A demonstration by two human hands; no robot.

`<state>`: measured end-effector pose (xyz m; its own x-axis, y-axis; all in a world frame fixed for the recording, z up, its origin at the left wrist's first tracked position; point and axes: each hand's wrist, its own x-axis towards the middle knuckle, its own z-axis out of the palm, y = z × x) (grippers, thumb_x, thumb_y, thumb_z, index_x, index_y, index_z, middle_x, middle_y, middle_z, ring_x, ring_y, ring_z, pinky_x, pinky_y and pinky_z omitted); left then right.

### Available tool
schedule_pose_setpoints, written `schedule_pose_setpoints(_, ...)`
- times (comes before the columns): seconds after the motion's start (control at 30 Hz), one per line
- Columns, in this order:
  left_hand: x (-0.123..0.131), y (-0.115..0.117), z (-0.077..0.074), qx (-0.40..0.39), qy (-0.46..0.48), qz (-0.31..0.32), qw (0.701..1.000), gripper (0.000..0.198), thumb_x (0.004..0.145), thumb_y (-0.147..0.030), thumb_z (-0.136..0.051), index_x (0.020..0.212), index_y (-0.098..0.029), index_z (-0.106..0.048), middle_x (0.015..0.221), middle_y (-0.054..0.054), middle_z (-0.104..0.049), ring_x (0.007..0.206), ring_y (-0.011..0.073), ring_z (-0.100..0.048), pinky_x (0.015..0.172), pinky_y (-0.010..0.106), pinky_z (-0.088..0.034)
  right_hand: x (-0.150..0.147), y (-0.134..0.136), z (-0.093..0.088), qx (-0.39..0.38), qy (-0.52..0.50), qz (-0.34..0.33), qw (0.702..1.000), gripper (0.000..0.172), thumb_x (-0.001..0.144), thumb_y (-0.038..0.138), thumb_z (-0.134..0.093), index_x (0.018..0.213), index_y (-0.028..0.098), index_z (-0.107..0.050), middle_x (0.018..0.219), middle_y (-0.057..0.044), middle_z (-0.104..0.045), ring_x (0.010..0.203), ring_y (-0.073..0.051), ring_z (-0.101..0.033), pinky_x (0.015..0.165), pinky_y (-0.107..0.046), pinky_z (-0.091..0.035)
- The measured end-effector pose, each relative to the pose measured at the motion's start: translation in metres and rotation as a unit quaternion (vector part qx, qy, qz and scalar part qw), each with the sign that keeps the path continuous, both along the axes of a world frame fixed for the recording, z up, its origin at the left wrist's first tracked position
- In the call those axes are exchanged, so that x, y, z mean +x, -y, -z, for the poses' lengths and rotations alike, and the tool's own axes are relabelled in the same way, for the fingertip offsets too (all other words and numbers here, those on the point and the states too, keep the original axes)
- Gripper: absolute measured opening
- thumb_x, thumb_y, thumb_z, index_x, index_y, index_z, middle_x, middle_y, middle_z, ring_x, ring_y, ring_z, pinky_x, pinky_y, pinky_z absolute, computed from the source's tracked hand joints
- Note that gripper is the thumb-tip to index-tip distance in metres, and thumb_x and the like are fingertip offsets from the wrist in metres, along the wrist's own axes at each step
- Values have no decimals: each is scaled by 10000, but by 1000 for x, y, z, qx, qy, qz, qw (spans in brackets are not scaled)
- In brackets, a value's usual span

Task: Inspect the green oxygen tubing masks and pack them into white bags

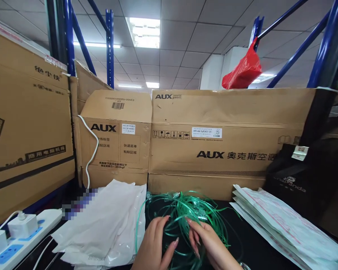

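Note:
A tangled heap of thin, glossy green plastic cord (194,206) lies on the black table in front of me. My left hand (156,243) is at the heap's near left side, its thumb and fingers apart, fingertips close to a loop. My right hand (207,240) reaches in from the lower right. Its thumb and index finger come together on a strand of the green cord, while the other fingers curl below. Some strands run behind and beneath both hands, so their ends are hidden.
White plastic mailing bags (104,221) lie left of the cord, near a power strip (25,234) with plugs. Stacked pale padded envelopes (287,228) lie right, before a black bag (304,180). Cardboard panels (231,150) wall the back; a red bag (243,69) hangs above.

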<state>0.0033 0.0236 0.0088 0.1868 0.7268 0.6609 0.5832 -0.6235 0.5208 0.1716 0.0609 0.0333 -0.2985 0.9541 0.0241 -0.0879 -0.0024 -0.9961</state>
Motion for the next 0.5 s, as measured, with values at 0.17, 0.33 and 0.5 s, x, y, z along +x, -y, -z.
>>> schedule_pose_setpoints(0.17,-13,15,-36,-54,78,44,995,218,840,-245,-376,992,-204,-527,1000,83,-529,972,192,-492,850,331,-401,5,9,-19,-43,-88,-43,994,367,694,418,-587,498,181,-387,366,118,-237,326,-18,-107,327,-178,-95)
schedule_pose_setpoints(0.33,-10,18,-47,-168,253,63,951,374,834,-399,-341,577,-175,-493,552,-4,-496,532,120,-490,523,237,-399,9,21,-47,-11,-162,-82,983,295,719,384,-591,573,168,-452,458,90,-273,395,-37,-162,365,-187,-162)
schedule_pose_setpoints(0.5,6,15,-37,-344,303,136,878,466,786,-533,-311,573,-158,-488,469,-5,-513,376,98,-463,329,188,-278,9,25,-54,24,-166,3,986,371,731,464,-537,541,182,-390,445,91,-255,381,-40,-155,350,-188,-149)
